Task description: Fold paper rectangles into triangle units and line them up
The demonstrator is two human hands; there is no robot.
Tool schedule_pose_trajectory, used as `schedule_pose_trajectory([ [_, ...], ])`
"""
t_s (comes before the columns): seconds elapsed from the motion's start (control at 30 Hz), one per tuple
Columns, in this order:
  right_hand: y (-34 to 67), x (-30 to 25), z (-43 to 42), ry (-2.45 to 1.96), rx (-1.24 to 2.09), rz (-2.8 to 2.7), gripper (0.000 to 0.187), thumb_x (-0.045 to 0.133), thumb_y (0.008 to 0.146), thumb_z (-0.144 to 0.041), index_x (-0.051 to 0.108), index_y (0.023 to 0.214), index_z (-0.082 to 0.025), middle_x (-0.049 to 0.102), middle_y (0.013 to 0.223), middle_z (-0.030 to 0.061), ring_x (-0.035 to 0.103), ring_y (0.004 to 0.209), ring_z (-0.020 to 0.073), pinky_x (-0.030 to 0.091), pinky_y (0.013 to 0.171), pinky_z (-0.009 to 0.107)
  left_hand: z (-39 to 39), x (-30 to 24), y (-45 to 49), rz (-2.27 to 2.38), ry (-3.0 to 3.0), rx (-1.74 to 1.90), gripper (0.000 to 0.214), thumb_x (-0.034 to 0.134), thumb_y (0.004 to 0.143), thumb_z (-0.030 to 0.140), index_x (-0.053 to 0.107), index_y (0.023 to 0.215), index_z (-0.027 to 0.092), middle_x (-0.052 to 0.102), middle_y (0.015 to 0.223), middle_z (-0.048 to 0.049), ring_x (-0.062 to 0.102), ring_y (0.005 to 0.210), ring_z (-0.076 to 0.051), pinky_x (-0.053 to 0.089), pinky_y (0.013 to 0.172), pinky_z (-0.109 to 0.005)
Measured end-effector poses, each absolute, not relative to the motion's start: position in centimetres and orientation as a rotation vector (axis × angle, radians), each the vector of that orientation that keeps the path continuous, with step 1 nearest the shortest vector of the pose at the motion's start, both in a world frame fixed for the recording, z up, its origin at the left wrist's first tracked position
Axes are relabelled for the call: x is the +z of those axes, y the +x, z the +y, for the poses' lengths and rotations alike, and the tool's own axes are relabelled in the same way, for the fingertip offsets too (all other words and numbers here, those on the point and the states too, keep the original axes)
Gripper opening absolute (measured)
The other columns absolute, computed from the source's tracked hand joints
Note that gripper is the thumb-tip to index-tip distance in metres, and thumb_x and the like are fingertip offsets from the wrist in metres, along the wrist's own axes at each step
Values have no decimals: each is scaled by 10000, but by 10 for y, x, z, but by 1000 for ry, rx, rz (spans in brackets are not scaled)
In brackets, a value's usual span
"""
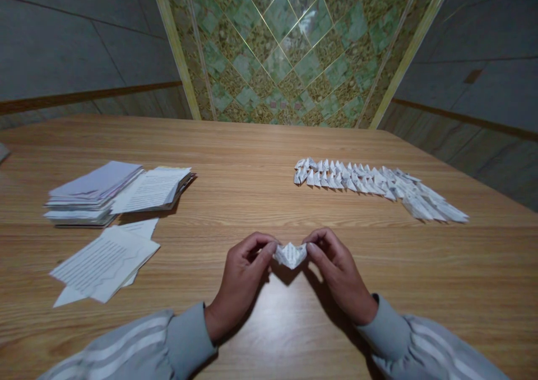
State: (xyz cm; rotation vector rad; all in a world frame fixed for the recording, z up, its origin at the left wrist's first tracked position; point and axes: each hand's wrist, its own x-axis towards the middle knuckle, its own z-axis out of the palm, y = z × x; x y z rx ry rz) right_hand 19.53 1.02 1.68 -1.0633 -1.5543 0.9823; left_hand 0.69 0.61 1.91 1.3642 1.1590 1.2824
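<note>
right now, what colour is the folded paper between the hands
The paper is white with grey print, head view.

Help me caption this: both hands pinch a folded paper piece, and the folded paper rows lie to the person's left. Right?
No: the head view shows the folded paper rows to the person's right. The left hand and right hand do pinch the folded paper piece.
</note>
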Motion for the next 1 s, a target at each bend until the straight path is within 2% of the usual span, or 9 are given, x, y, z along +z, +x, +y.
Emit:
schedule_pose_trajectory([
  [0.13, 195, 15, 14, -1082, 858, -1458, 85, 566, 913, -299, 555, 900, -216, 594, 831, 8, 563, 781, 163, 451, 680, 260, 9, 15, 10, 1102, 1092, 1318, 245, 639, 879, 418, 600, 871, 176, 705, 936, -37, 598, 582, -110, 508, 521, -228],
  [0.23, 195, 20, 12, -1106, 742, -1540, 58, 538, 889, -213, 596, 890, -213, 622, 829, 20, 573, 779, 172, 441, 683, 272, 10, 14, 11, 1059, 977, 1323, 289, 670, 849, 450, 563, 873, 183, 700, 822, -9, 631, 568, -125, 512, 509, -226],
  [0.37, 196, 29, 7, -1036, 620, -1810, 171, 469, 861, -129, 617, 827, -209, 621, 779, 29, 566, 776, 191, 421, 696, 305, 10, 15, 10, 1075, 1083, 1377, 262, 679, 849, 418, 601, 848, 167, 717, 802, -26, 660, 668, -141, 531, 634, -239],
  [0.43, 195, 32, 5, -997, 591, -1894, 155, 455, 872, -153, 598, 846, -207, 609, 793, 38, 556, 783, 200, 418, 697, 320, 9, 15, 9, 1089, 1162, 1379, 239, 670, 859, 395, 619, 831, 163, 730, 821, -44, 662, 709, -152, 529, 672, -249],
  [0.53, 193, 33, 3, -984, 550, -1951, 42, 564, 860, -232, 577, 827, -209, 610, 795, 44, 540, 775, 209, 412, 687, 328, 7, 16, 9, 1080, 1211, 1355, 229, 658, 869, 388, 624, 827, 165, 732, 809, -49, 666, 731, -171, 520, 680, -262],
  [0.63, 192, 30, 4, -1040, 568, -1935, 136, 656, 843, -255, 577, 742, -210, 619, 740, 31, 546, 743, 199, 403, 658, 309, 6, 15, 9, 1042, 1196, 1350, 230, 652, 880, 395, 613, 833, 174, 715, 781, -26, 650, 715, -157, 505, 678, -251],
  [0.8, 195, 25, 6, -1172, 730, -1794, 176, 654, 846, -286, 583, 711, -197, 619, 706, 21, 570, 672, 176, 421, 614, 285, 7, 11, 8, 971, 1127, 1333, 242, 633, 904, 416, 592, 841, 186, 687, 767, -1, 625, 717, -135, 482, 676, -227],
  [0.9, 195, 24, 7, -1204, 778, -1739, 174, 661, 832, -300, 575, 720, -199, 623, 690, 16, 575, 651, 169, 430, 584, 268, 7, 9, 8, 922, 1091, 1304, 232, 613, 919, 410, 577, 861, 188, 702, 833, -18, 638, 761, -141, 490, 714, -240],
  [1.0, 194, 24, 7, -1217, 755, -1733, 155, 661, 824, -286, 571, 731, -200, 626, 687, 13, 575, 633, 162, 423, 551, 251, 5, 11, 10, 878, 1077, 1246, 219, 700, 845, 346, 554, 913, 198, 708, 908, -26, 664, 818, -161, 513, 759, -273],
])
